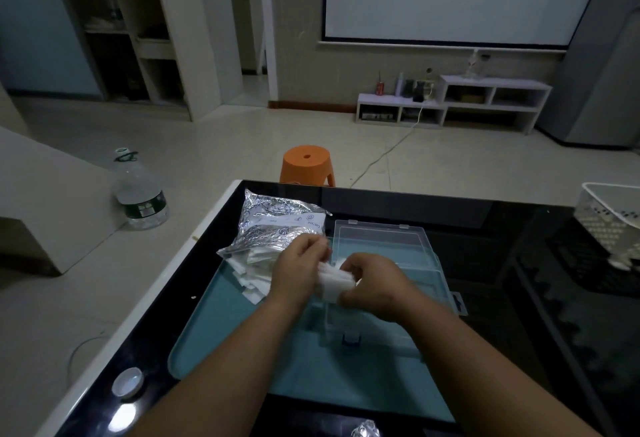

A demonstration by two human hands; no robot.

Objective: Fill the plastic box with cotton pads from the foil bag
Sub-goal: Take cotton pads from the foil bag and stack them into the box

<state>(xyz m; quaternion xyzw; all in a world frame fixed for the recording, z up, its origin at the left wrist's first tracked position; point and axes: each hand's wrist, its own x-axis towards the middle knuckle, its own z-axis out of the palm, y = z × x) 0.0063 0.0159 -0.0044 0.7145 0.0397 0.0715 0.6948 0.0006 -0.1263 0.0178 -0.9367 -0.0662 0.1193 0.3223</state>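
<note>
A silver foil bag [277, 222] lies at the far left of the teal mat [221, 332], its open mouth toward me with white cotton pads [252, 277] spilling out. The clear plastic box [388, 298] lies open on the mat, its lid [381, 239] folded back. My left hand [298, 270] and my right hand [374, 284] meet above the box's near left part. Both grip a white stack of cotton pads [334, 282] between them. The box floor under my hands is hidden.
The black glass table [519, 298] has a white edge on the left. A white perforated basket [613, 218] stands at the far right. A small round lid [127, 381] lies near the front left corner. An orange stool [306, 163] and a water bottle [140, 190] stand on the floor.
</note>
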